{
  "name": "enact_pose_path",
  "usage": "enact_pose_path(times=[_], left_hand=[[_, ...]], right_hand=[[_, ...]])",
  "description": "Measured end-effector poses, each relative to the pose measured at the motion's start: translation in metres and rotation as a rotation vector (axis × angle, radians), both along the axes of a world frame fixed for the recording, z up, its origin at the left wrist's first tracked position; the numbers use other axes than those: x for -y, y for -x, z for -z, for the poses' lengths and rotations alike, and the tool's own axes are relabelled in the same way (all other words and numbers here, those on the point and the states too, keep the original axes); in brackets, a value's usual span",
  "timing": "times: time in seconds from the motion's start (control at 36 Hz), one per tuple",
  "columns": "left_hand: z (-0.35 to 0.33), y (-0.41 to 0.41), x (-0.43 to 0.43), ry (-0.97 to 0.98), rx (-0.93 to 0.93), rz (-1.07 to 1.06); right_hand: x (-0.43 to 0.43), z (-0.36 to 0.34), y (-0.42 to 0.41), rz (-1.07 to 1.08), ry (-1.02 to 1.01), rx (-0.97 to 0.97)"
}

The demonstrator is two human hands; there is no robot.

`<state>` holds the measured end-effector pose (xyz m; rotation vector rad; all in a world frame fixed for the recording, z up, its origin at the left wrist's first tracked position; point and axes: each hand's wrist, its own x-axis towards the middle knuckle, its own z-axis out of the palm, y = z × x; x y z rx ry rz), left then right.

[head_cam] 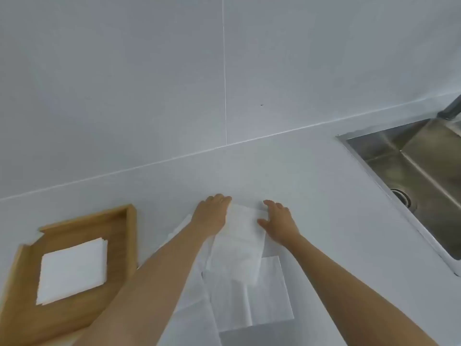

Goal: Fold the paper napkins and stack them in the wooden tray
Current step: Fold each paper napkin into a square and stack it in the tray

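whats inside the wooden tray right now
A stack of folded white napkins lies flat inside the wooden tray. How many are in it cannot be told, and the tray floor beneath is covered.

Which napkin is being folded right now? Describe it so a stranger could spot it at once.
Start at the steel sink on the right and move left along the white counter to the two hands. The napkin between the left hand and right hand is the one: unlike the flat sheets below it, it is lifted and curled.
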<state>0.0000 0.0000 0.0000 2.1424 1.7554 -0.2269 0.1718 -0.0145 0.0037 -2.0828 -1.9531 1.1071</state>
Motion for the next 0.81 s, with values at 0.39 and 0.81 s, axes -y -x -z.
enact_pose_path(times=[0.39,0.81], left_hand=[[0.005,-0.013,-0.026,0.091,-0.005,-0.050],[-0.031,-0.006,-0.017,0.064,0.182,-0.099]], right_hand=[[-0.022,0.008,0.007,-0.016,0.082,0.129],[-0.020,-0.007,0.005,0.034,-0.001,-0.032]])
